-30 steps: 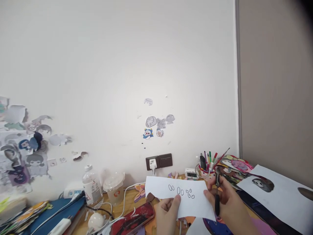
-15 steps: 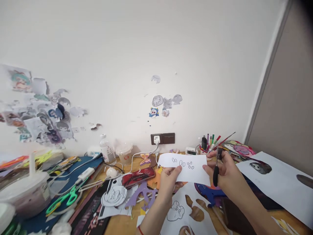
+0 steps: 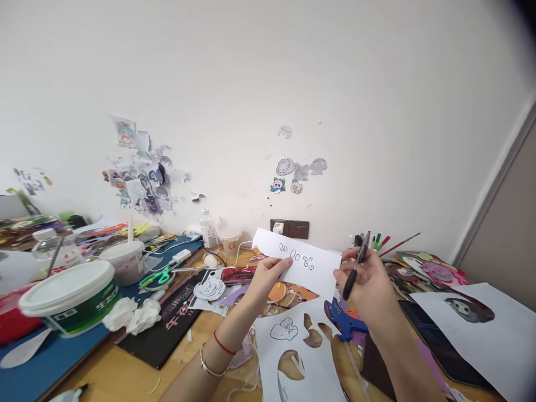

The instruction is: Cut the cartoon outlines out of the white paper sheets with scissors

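A white paper strip with small drawn ovals and circles hangs tilted above the desk. My left hand pinches its lower left part, thumb on the front. At the strip's right edge, my right hand is closed around a dark pen, and its thumb and fingertips meet the paper. Beneath the strip lies a larger white sheet with several cut-out holes and a cloud-shaped drawing.
White tub, crumpled tissues, green scissors and black folder are at left. At right are a blue cutout, a dark tablet, a printed sheet and coloured pens. Cables cross the desk.
The view has swung left and shows more of the desk's left side. The strip now slopes down to the right, and the pen in my right hand has turned.
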Available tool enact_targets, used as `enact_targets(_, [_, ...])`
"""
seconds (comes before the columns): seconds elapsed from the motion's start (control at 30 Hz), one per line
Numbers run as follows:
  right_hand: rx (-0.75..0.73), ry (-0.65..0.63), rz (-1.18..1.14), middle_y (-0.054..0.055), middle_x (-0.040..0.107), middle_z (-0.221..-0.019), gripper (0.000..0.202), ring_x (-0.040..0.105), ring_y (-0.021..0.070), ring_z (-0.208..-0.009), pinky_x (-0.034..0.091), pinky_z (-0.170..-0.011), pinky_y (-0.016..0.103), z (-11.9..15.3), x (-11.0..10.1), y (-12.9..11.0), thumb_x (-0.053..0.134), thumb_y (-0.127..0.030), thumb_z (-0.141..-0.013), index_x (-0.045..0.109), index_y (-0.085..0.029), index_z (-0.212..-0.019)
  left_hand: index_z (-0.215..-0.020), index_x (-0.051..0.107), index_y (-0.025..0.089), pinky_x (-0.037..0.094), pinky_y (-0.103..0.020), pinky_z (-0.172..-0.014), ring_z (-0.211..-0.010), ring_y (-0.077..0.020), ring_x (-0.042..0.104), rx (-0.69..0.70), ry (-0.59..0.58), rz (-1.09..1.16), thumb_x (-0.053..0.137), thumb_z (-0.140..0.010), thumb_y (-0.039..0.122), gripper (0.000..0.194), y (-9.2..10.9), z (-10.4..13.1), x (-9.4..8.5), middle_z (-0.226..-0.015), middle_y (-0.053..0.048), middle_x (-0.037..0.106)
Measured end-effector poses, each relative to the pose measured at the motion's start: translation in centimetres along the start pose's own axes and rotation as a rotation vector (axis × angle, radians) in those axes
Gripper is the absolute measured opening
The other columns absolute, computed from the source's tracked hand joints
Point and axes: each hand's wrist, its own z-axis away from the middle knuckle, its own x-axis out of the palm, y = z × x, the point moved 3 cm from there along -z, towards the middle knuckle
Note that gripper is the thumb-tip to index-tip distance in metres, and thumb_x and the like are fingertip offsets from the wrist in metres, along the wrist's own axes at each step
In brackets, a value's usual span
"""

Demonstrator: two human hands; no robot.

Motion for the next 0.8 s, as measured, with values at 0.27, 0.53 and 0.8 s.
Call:
enact_targets(0.27, [-0.006, -0.033, -0.024, -0.002, 0.056, -0.076, 0.036, 0.058, 0.0169, -0.064, 0.048, -0.058, 0.027, 0.1, -0.9, -0.5, 0.064, -0.022, -0.062, 0.04, -0.025, -0.09, -0.099, 0.058, 0.012, 0.052, -0.031, -0.065, -0.074, -0.014, 0.061, -0.008, 0.022, -0.023, 0.053, -0.088, 0.03, 0.022, 0.4, 0.9, -0.4, -0.092, -0.004, 0.062])
enact_targets(0.53, [-0.003, -0.037, 0.036, -0.003, 0.057, -0.07, 0.033, 0.059, 0.0171, -0.061, 0.046, -0.055, 0.027, 0.5, -0.9, -1.3, 0.065, -0.021, -0.065, 0.04, -0.025, -0.086, -0.098, 0.058, 0.012, 0.052, -0.031, -0.065, -0.074, -0.014, 0.061, 0.018, -0.064, -0.026, 0.053, -0.088, 0.031, 0.022, 0.4, 1.2, 0.0, -0.092, -0.004, 0.062])
enact_targets(0.8, [0.002, -0.057, 0.085, -0.002, 0.057, -0.074, 0.033, 0.059, 0.0176, -0.065, 0.045, -0.057, 0.026, 0.5, -0.1, -0.9, 0.066, -0.024, -0.065, 0.04, -0.025, -0.086, -0.096, 0.059, 0.012, 0.052, -0.031, -0.066, -0.075, -0.0143, 0.061, 0.01, -0.101, -0.035, 0.053, -0.087, 0.031, 0.022, 0.9, 1.5, 0.1, -0.091, -0.004, 0.062])
